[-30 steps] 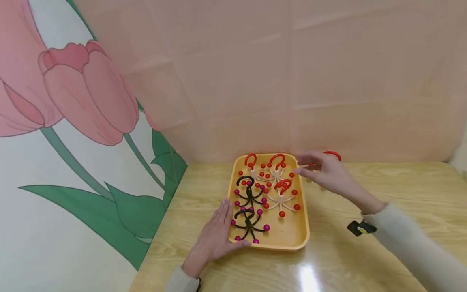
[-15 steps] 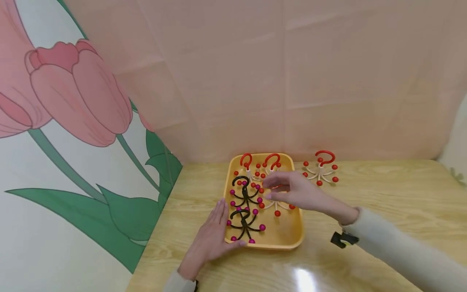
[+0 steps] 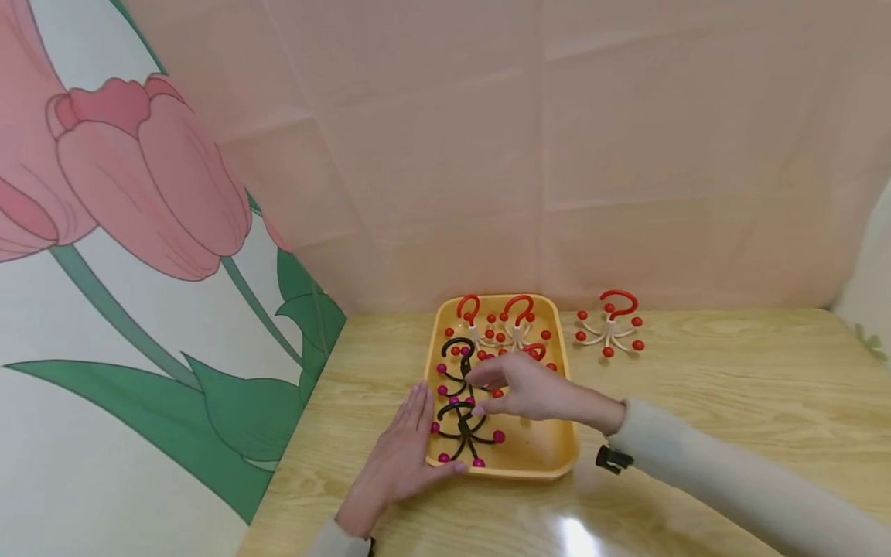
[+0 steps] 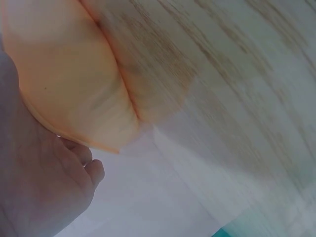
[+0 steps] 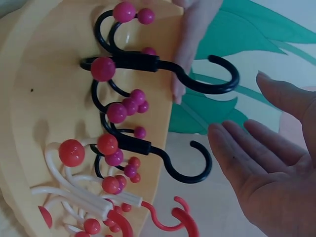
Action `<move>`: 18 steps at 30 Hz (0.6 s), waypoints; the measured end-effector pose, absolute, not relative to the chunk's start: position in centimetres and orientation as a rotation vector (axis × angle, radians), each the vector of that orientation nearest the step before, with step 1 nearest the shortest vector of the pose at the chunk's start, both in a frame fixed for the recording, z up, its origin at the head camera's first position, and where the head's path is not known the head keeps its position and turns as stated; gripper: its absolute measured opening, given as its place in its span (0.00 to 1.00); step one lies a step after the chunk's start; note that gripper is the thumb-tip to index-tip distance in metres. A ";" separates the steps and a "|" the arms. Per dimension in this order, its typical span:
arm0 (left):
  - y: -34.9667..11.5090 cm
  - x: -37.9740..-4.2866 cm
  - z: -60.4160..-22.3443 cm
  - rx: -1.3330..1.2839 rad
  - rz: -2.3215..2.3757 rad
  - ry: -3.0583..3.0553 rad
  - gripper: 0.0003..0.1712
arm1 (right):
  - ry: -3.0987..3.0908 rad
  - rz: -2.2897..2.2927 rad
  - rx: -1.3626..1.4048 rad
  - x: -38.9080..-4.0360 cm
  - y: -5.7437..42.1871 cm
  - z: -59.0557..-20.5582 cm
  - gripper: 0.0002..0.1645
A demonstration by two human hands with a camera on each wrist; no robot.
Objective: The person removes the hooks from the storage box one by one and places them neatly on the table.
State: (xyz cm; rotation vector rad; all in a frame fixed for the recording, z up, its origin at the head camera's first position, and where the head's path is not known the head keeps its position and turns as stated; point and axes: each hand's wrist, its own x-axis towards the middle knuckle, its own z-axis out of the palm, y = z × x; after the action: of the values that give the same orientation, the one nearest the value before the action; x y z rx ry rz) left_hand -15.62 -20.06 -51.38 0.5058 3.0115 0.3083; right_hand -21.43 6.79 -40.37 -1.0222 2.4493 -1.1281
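Though head view leaves contact unclear, the wrist's shows the right hand (image 5: 269, 190) relaxed, empty, beside black hooks (image 5: 210, 89).

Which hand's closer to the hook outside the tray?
Right. The right hand is over the tray, left of the hook; the left hand is farther left, against the tray.

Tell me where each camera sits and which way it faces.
Head: worn on the head, facing forward and down at the tray and table; left grip, right grip and sleeves show.
Left wrist: worn there, facing the tray's near end and table; left grip shows.
Right wrist: worn there, facing the hooks in the tray; both grips show.
Head and right wrist share tray, hooks and both grips.
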 end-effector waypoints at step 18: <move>-20.1 -15.6 -51.3 0.519 0.308 3.007 0.73 | 2.373 -1.100 -1.086 -22.4 5.4 -42.7 0.14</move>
State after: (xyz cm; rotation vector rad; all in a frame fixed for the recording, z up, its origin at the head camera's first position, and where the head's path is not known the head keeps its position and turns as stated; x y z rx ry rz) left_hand -15.58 -20.08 -51.34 0.5190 3.0074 0.3075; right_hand -22.42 5.42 -42.71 -1.0860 2.3729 -1.0998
